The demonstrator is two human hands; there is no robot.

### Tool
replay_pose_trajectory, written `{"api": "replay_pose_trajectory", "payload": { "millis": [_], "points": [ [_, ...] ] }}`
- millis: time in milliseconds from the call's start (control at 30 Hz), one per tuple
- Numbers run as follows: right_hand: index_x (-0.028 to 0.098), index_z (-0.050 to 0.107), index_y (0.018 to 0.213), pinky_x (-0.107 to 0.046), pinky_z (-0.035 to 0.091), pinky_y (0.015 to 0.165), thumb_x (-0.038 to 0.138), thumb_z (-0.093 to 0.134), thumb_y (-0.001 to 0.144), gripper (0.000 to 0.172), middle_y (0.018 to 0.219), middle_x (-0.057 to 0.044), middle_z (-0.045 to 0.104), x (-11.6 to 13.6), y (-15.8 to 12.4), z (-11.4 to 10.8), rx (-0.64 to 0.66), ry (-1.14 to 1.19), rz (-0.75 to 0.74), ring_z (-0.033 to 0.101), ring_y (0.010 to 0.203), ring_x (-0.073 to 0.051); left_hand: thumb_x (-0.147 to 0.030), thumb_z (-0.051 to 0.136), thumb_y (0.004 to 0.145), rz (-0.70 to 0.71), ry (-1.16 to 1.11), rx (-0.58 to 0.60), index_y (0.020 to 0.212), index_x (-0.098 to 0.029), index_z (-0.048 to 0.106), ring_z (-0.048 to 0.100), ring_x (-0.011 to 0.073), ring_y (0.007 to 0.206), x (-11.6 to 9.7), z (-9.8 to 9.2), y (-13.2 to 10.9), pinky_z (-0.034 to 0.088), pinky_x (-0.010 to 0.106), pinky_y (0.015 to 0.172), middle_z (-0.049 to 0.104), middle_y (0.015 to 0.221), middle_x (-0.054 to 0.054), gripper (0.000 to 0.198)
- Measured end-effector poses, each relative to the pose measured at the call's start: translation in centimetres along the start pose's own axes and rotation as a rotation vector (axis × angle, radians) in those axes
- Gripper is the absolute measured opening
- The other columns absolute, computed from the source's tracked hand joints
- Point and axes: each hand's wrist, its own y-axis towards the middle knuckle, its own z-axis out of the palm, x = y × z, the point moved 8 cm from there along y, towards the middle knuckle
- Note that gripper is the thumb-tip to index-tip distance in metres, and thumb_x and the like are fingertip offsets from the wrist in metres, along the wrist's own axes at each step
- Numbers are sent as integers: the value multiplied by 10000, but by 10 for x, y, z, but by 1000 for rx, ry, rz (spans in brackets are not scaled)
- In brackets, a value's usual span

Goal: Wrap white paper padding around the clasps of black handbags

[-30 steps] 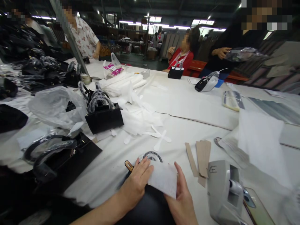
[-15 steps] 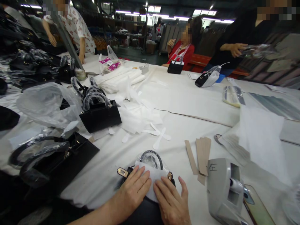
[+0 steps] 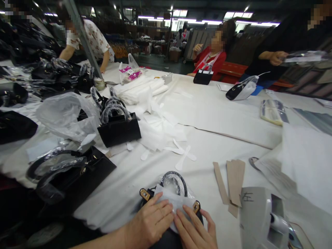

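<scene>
Bottom centre: left hand (image 3: 150, 224) and right hand (image 3: 194, 230), flat and unclenched, press a sheet (image 3: 168, 197) onto a bag (image 3: 166, 240). The sheet looks limp and light, so pinch its edge.

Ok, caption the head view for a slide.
Left hand and right hand press a white sheet onto a black handbag.
</scene>
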Motion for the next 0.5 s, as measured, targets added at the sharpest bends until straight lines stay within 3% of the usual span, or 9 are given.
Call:
{"api": "replay_pose_trajectory", "payload": {
  "millis": [233, 400, 500],
  "points": [
    [142, 664, 991, -417, 228, 1093, 41, 399, 888, 302, 939, -45, 760, -1, 1, 7, 27, 34, -16, 696, 909, -173, -61, 364, 894, 11, 39, 80, 1092, -67, 597, 663, 191, 977, -2, 8, -1, 504, 387, 1008, 702, 1031, 125, 307],
    [157, 652, 950, -425, 238, 1066, 28, 384, 842, 316, 889, -57, 758, -3, 1, 12, 23, 74, 57, 682, 873, -171, -76, 347, 922, 27, 103, 149, 1040, -86, 627, 675, 189, 929, -7, 16, -2, 519, 343, 966, 719, 997, 93, 305],
    [144, 643, 999, -427, 253, 1054, 38, 418, 793, 323, 942, -66, 753, -1, 1, 12, 90, 46, 51, 672, 916, -188, -182, 371, 969, -2, 115, 238, 1097, -73, 617, 666, 215, 983, -8, 17, -1, 514, 343, 972, 705, 1069, 98, 298]
  ]
}}
